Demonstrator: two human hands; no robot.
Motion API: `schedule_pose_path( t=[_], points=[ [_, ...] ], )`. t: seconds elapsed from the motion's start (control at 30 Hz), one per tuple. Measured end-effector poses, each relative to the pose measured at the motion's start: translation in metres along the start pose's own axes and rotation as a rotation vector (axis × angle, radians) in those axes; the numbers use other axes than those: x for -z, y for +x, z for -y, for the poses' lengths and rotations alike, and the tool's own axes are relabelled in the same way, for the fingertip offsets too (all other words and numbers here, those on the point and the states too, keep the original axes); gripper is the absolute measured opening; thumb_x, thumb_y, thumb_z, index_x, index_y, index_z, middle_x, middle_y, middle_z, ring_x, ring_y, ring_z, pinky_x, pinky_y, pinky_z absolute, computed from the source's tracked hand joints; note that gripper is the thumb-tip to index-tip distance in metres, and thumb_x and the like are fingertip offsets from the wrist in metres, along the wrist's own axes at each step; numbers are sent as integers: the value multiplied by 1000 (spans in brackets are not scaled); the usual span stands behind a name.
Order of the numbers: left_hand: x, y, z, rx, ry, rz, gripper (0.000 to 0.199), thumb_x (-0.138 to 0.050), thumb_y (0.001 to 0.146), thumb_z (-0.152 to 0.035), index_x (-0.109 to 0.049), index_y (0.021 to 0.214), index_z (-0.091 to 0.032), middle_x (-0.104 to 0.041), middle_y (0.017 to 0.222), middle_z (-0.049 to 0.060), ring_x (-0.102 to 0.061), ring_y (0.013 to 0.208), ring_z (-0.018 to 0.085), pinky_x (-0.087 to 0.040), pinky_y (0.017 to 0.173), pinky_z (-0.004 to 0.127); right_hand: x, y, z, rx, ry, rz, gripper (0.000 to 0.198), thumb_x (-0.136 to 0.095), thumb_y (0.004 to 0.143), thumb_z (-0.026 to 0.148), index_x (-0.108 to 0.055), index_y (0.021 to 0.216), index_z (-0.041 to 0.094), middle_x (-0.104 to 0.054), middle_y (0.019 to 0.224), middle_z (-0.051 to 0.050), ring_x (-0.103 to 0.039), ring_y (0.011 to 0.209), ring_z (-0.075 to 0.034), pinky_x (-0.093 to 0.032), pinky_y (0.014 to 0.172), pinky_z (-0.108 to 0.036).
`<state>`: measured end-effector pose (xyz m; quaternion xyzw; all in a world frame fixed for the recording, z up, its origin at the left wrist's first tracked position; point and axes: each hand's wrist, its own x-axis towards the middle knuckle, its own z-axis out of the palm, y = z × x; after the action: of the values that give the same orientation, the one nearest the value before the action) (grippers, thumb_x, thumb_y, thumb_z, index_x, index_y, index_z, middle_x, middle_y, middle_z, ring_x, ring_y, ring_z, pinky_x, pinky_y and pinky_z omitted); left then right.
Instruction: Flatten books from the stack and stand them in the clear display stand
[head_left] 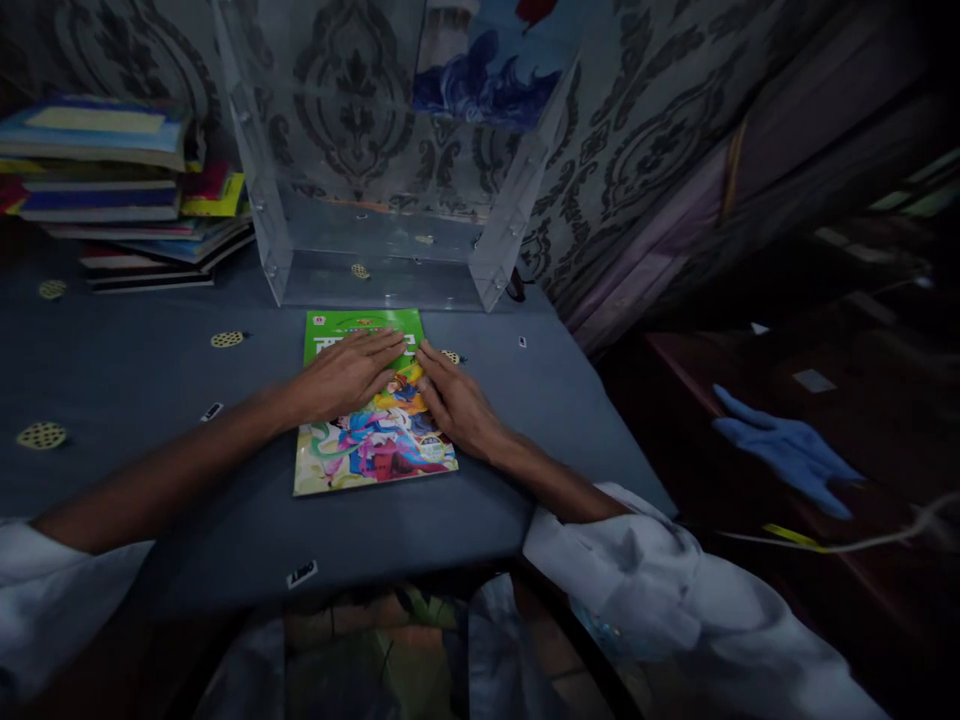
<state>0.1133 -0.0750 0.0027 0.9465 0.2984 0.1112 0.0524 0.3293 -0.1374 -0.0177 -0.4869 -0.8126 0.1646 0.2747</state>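
Green-topped and glossy, the book (375,455) is best steadied with level palms and light, even pressure, so its cover neither creases nor slides on the table (405,540). It lies at the centre of the frame, beneath both hands: the left hand (346,374) lies flat across its upper half, the right hand (461,408) over its right edge. Fingers are extended, apparently gripping nothing, though dim light obscures the exact contact.

Dim light falls on a damask-patterned wall (645,130), a curtain (679,225) (faintly mauve), and a grey-blue table (562,400).
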Motion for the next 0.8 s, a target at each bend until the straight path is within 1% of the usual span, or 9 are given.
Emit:
schedule_pose_path(
  t=[0.1,0.27,0.37,0.5,0.6,0.67,0.8],
  points=[
    [1,-3,-6,-23,-16,2,51,-32,105,-36,-47,147,-12,-46,155,12,-39,146,25,-29,122,45,2,-12,5,-3,16,13,53,-36,102,30,-44,149,6,-40,157,-20,-36,148,-25,-33,123,-49],
    [0,-11,-17,-115,-14,0,50,-32,105,-33,-45,148,-11,-44,156,12,-38,147,23,-29,123,44,7,-32,16,30,62,13,52,-37,104,28,-38,154,15,-38,160,-14,-33,149,-22,-32,123,-47],
    [-2,-16,-24,-169,-20,-25,49,-32,106,-33,-45,148,-11,-42,158,11,-36,148,21,-29,123,42,11,-44,24,30,77,27,52,-36,104,27,-36,155,15,-39,159,-13,-33,149,-21,-32,123,-46],
    [-3,-25,-34,-215,-35,-56,48,-30,107,-34,-48,146,-12,-45,156,10,-37,148,19,-28,123,40,14,-61,35,4,87,41,51,-36,105,27,-38,154,14,-39,159,-14,-35,149,-21,-33,123,-45],
    [0,-33,-44,-245,-50,-33,48,-30,108,-34,-46,147,-12,-47,155,10,-38,147,19,-29,123,39,17,-75,42,-7,100,38,50,-36,106,28,-38,155,18,-39,159,-12,-36,148,-20,-34,122,-44],
    [3,-38,-51,-263,-61,-24,48,-31,108,-35,-46,148,-13,-47,155,10,-38,147,19,-27,124,40,18,-85,47,-10,103,46,49,-36,106,28,-38,155,19,-39,160,-12,-36,148,-20,-34,123,-44],
    [7,-50,-65,-287,-86,-34,46,-32,108,-32,-45,149,-16,-44,156,9,-36,148,18,-26,125,41,19,-102,57,-13,84,50,51,-36,107,27,-32,157,21,-36,161,-11,-35,148,-20,-35,122,-46]
  ],
)
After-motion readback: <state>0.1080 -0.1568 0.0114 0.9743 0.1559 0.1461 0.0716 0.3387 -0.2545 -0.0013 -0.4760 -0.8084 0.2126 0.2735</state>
